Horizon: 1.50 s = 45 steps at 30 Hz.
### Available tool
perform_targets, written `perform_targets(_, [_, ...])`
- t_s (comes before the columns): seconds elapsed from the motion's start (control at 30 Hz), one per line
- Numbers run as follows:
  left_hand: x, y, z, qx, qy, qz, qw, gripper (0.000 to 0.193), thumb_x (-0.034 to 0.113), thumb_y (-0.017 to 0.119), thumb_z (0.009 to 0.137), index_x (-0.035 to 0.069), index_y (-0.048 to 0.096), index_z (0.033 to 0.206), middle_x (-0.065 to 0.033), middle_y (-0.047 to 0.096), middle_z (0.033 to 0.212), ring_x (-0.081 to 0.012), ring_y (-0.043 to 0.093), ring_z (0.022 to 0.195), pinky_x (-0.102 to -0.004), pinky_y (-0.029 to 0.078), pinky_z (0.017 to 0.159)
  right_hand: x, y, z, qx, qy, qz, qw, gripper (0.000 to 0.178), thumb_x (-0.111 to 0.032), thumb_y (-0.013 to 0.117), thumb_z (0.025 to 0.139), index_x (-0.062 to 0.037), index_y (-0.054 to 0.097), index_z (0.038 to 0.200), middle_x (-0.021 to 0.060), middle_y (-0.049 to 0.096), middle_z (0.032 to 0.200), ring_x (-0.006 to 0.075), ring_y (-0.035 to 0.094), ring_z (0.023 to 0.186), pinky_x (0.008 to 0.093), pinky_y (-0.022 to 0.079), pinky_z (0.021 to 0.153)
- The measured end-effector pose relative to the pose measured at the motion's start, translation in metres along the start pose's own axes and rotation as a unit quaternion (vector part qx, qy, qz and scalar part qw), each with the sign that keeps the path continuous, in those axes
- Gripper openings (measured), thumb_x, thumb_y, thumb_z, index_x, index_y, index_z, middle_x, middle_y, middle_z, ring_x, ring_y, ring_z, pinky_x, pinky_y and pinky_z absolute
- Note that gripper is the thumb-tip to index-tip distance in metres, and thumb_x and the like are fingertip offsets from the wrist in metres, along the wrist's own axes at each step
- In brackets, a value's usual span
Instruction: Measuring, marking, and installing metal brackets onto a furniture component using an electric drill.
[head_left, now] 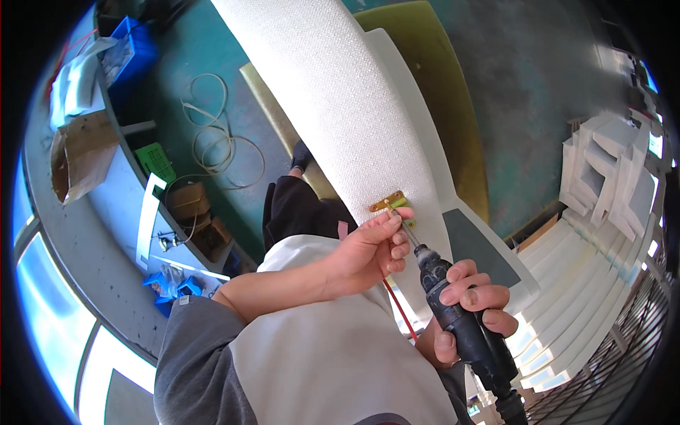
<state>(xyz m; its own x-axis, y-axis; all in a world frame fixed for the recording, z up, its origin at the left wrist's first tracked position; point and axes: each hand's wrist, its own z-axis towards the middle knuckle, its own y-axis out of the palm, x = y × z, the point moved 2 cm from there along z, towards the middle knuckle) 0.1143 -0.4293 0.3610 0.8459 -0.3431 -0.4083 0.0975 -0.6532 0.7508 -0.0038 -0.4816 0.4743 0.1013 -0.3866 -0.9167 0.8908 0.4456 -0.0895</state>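
A long white textured panel (pixel 333 92), seemingly upholstered, lies before me. Near its close end sits a small brass-coloured metal bracket (pixel 388 202). My right hand (pixel 478 294) is wrapped round a black power screwdriver (pixel 471 347), tilted up and left toward the bracket. At the bracket's near edge, my left hand (pixel 372 251) is closed, thumb and forefinger pinching around the tip of the slim metal bit (pixel 408 231). Whether a screw sits at that tip is too small to tell. A red cord (pixel 400 309) hangs just below the left hand.
White-and-grey shaped panel (pixel 474 248) adjoins on the right, with stacked white pieces (pixel 581 283) beyond. At left stands a curved workbench (pixel 53 205) bearing a cardboard box (pixel 85 152). Blue bin (pixel 131 53), green basket (pixel 156 161) and a coiled hose (pixel 212 142) lie farther off.
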Motion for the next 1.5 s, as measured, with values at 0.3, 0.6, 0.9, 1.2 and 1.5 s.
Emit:
perform_targets(0.3, [-0.009,0.014,-0.017,-0.059,-0.079,-0.025,0.995,0.031,0.034,0.049,0.099,0.009,0.053,0.117,0.0049,0.049,0.07,-0.0066,0.044,0.06,-0.0229,0.035,0.051,0.002,0.012,0.032,-0.123,0.04,0.005,0.992,0.051,-0.012,0.069,0.072,-0.0154,0.042,0.115,0.0105,0.049,0.101,0.0208,0.055,0.073,0.0445,0.043,0.075])
perform_targets(0.6, [-0.013,0.011,-0.018,-0.061,-0.083,-0.037,0.994,0.036,0.037,0.048,0.1,0.008,0.05,0.122,0.0046,0.044,0.066,-0.0062,0.04,0.056,-0.0219,0.033,0.049,0.005,0.02,0.034,-0.132,0.039,0.014,0.99,0.047,-0.01,0.07,0.072,-0.0142,0.043,0.11,0.0111,0.051,0.098,0.0211,0.055,0.073,0.0448,0.043,0.073])
perform_targets(0.9, [-0.013,0.007,-0.016,-0.068,-0.085,-0.043,0.993,0.035,0.037,0.046,0.101,0.009,0.051,0.122,0.0048,0.042,0.067,-0.0066,0.038,0.055,-0.0224,0.031,0.05,0.009,0.018,0.035,-0.144,0.053,0.021,0.988,0.046,-0.011,0.071,0.074,-0.0137,0.043,0.11,0.0117,0.051,0.099,0.0215,0.056,0.076,0.0444,0.042,0.075])
perform_targets(1.2, [0.0,0.007,-0.014,-0.036,-0.081,-0.031,0.996,0.034,0.035,0.046,0.101,0.008,0.051,0.12,0.0049,0.043,0.067,-0.007,0.039,0.055,-0.022,0.032,0.049,0.017,0.026,0.043,-0.139,0.059,0.018,0.988,0.045,-0.011,0.07,0.073,-0.0118,0.043,0.108,0.0131,0.052,0.098,0.0223,0.057,0.076,0.0446,0.044,0.074])
perform_targets(1.5, [0.017,0.0,-0.004,-0.013,-0.092,0.01,0.996,0.02,0.032,0.05,0.099,0.012,0.052,0.102,0.0045,0.046,0.069,-0.0073,0.04,0.057,-0.0225,0.033,0.049,0.02,0.036,0.045,-0.028,0.078,-0.019,0.996,0.05,-0.011,0.072,0.073,-0.0079,0.044,0.114,0.018,0.054,0.104,0.0219,0.058,0.079,0.0439,0.047,0.077])
